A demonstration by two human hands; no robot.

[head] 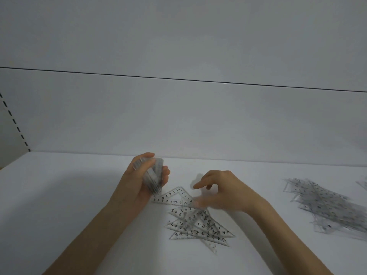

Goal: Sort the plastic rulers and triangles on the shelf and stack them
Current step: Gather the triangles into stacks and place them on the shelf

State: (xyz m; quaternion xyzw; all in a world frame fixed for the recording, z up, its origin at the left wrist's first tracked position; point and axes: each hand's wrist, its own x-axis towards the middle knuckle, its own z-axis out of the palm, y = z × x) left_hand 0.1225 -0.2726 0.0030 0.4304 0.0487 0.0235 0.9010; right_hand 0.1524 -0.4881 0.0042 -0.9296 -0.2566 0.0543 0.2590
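**Sorting clear triangles on a white shelf**

Spreading across the lower half of the view, the shelf [69,195] is a plain white board, evenly lit and matte. Behind it rises a white back panel [178,120], crossed by 1 thin dark seam that slopes slightly down to the right. At the far left edge a slotted upright [14,122] shows a row of dark slots.

The left hand [143,179] is raised just above the shelf, thumb and fingers closed around a stack [152,175] of clear triangles held on edge, its lower corner pointing down toward the loose ones. The right hand [218,191] hovers over the shelf with fingers spread and curled, the index finger pointing left. It is blurred, and I cannot tell whether the thumb touches the plastic beneath it; it holds nothing that shows.

Between and below the 2 hands lies a loose pile [196,223] of transparent triangles with black numerals, overlapping at mixed angles, flat on the shelf. The topmost one near the back touches the left hand's stack at its corner or lies just beside it.

Well apart, at the right, a heap of rulers [325,207] lies fanned out; a further clear piece shows at the frame edge.
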